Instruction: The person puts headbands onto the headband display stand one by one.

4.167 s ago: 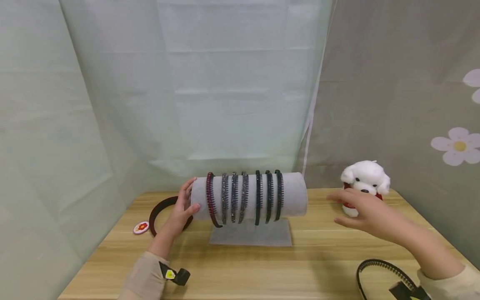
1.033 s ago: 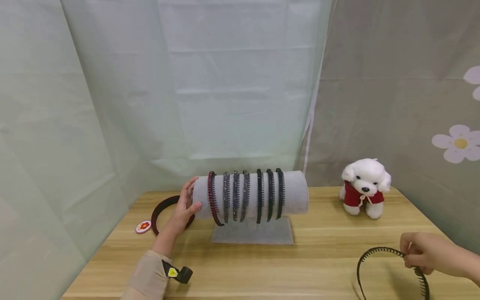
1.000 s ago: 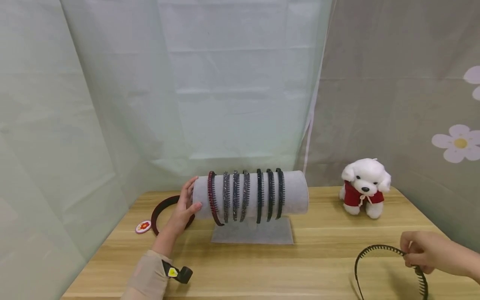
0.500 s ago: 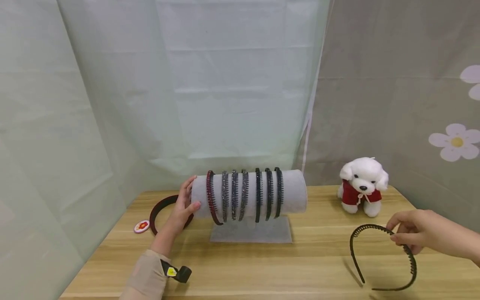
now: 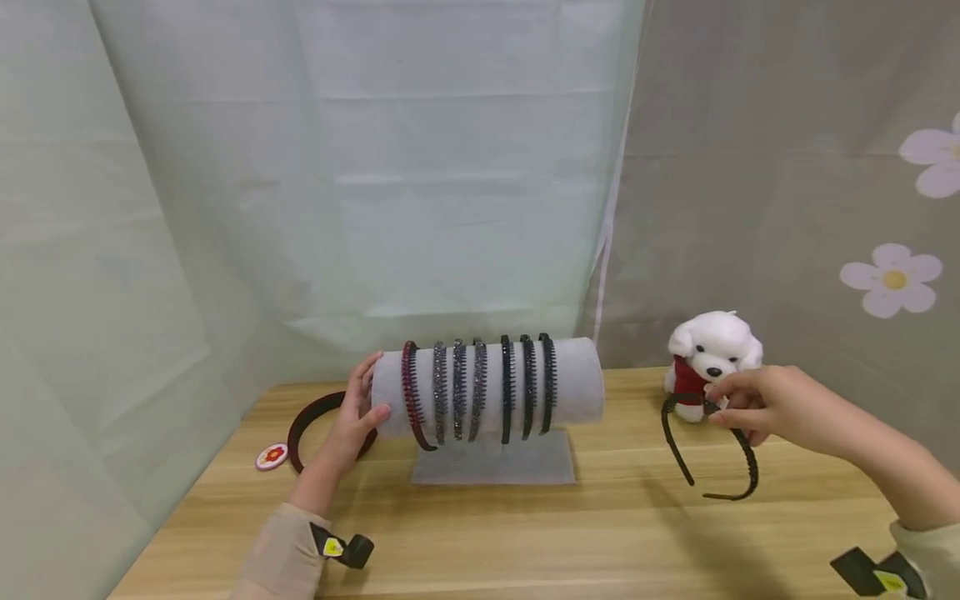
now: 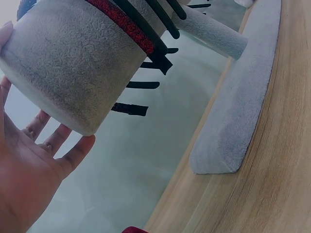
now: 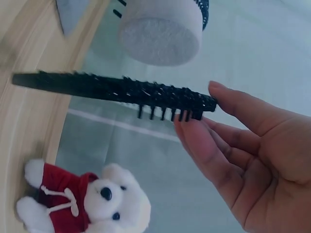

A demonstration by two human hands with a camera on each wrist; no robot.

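A grey cylindrical headband display stand point(image 5: 581, 379) stands mid-table, with several toothed headbands round its roll. Leftmost on it is a red headband point(image 5: 411, 392); glittery grey and black ones sit further right. My left hand point(image 5: 356, 417) grips the roll's left end, thumb in front and fingers behind; in the left wrist view its fingertips touch the roll's rim. To the right of the stand, above the table, my right hand point(image 5: 772, 408) pinches a black toothed headband point(image 5: 750, 467) at the top of its arch, its open ends pointing down. The right wrist view shows beads along its outside.
Behind my right hand sits a white plush dog point(image 5: 716, 342) in a red hoodie. On the left of the wooden table point(image 5: 480, 542) are a dark red headband point(image 5: 303, 425) and a round flower badge point(image 5: 272, 456). Cloth curtains hang behind.
My right hand has taken hold of the black headband at the table's right front, raised it and carried it left toward the stand. The left hand keeps its grip on the roll.
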